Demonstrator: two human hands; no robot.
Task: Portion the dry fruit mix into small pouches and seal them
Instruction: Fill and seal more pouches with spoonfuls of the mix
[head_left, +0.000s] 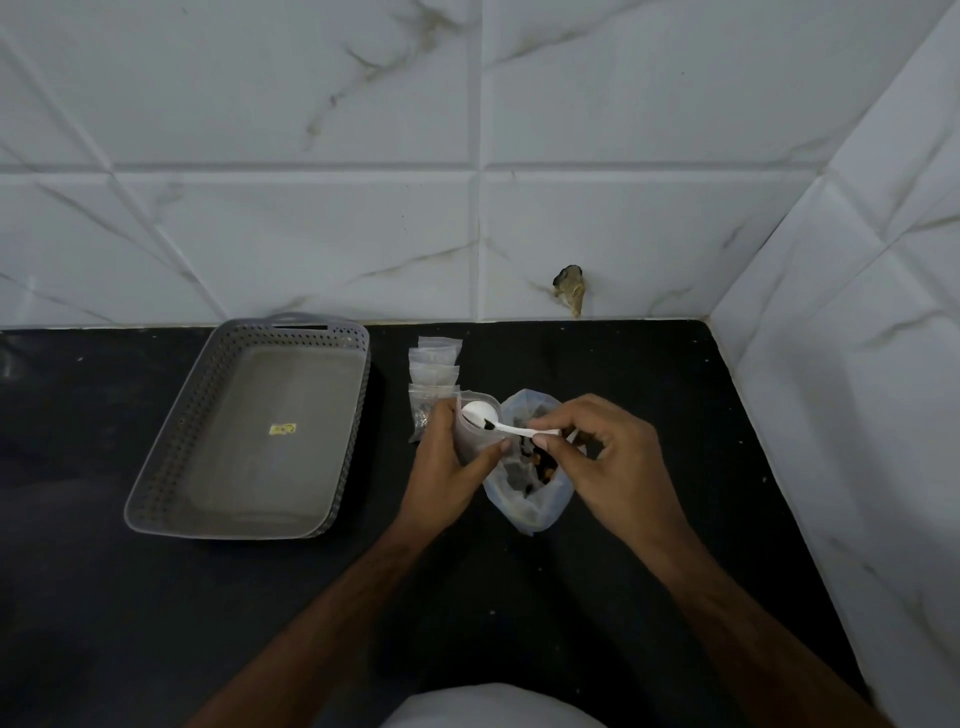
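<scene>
While 2 hands pinch: left hand (448, 462) 1 pouch (475, 431), right hand (597, 457) 1 spoon (491, 417); 1 basket (208, 395).

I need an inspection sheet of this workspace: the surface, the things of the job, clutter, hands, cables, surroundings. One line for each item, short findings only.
Surface: black countertop, with pale specks.
Job's things: large bag of dry fruit mix open; small pouch held open; white spoon with its bowl at the pouch mouth; stack of small pouches behind; grey perforated basket to the left, nothing in it except a sticker.
Clutter: nothing seen.
Hands: left hand grips the small pouch; right hand pinches the spoon handle.
Cables: nothing seen.
Surroundings: white marbled wall tiles; broken hole in the tile near the counter.
</scene>
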